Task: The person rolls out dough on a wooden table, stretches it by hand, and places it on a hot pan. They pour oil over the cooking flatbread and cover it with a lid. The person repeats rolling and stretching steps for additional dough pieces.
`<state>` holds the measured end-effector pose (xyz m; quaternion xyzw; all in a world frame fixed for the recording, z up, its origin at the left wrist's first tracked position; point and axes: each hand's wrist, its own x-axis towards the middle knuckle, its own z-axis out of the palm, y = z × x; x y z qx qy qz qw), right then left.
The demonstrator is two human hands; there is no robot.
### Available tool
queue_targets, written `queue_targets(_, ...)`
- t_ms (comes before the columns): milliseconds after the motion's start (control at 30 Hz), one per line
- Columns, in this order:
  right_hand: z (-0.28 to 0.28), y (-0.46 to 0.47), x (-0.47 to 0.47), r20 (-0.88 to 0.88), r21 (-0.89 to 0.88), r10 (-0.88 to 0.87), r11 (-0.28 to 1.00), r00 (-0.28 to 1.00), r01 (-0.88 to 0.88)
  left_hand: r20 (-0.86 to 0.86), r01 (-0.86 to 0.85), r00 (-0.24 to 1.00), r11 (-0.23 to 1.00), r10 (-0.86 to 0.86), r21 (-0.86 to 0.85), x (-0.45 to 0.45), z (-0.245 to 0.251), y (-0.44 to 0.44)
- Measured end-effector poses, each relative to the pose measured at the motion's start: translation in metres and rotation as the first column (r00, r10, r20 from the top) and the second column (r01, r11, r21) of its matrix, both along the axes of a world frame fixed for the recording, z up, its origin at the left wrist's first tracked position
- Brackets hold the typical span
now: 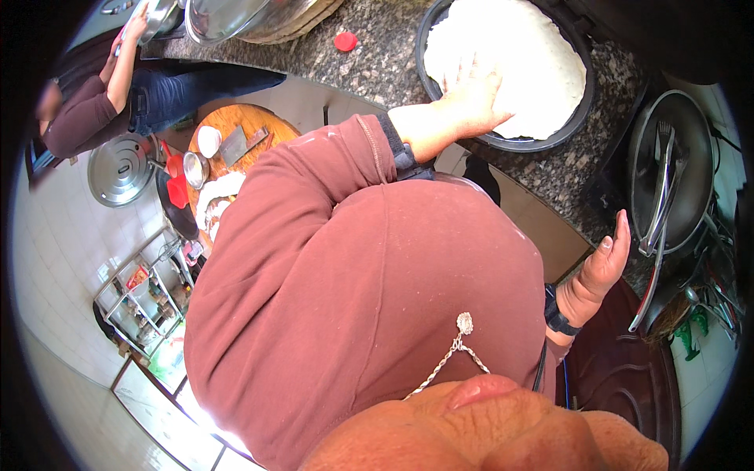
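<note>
A wide sheet of white dough point(530, 76) covers most of a dark round pan point(580, 115) on the speckled stone countertop. My left hand point(474, 97) lies palm down on the near left part of the dough, fingers spread and thumb out to the right. Glare washes out some of the dough's surface and my fingertips. To the right, my right hand point(598, 265) is raised beside the counter's front edge, empty, with its fingers extended. It is nearest to a deep metal pan point(639, 194) in which metal tongs point(665, 182) and a fork-like utensil rest.
A red cap point(345, 41) lies on the countertop point(377, 65). Behind it stand metal lids point(221, 20). On the left, a round wooden board point(259, 115) bears a cleaver point(233, 146), a metal bowl point(195, 169) and dough pieces. Another person point(88, 120) stands at far left.
</note>
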<state>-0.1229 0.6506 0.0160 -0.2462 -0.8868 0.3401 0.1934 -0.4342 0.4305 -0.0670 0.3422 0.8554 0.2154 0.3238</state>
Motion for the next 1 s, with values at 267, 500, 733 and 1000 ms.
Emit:
queue_targets(267, 0.019, -0.008, -0.038, 0.019, -0.038, 0.101, 0.994, 0.995, -0.101, 0.03, -0.051, 0.998, 0.999, 0.05, 0.017, -0.004, -0.006, -0.009)
queue_targets(500, 0.036, -0.03, -0.138, 0.187, 0.174, 0.567, 0.785, 0.802, -0.595, -0.055, -0.05, 0.997, 0.986, 0.059, 0.162, -0.015, 0.042, -0.053)
queue_targets(733, -0.01, -0.089, -0.225, 0.511, 0.287, 0.667, 0.463, 0.543, -0.839, -0.595, 0.305, 0.774, 0.951, -0.218, 0.048, -0.072, 0.066, -0.122)
queue_targets(1000, -0.055, -0.105, -0.279, 0.58, 0.364, 0.647, 0.338, 0.495, -0.868, -0.522, 0.179, 0.852, 0.963, -0.05, 0.2, -0.083, 0.072, -0.174)
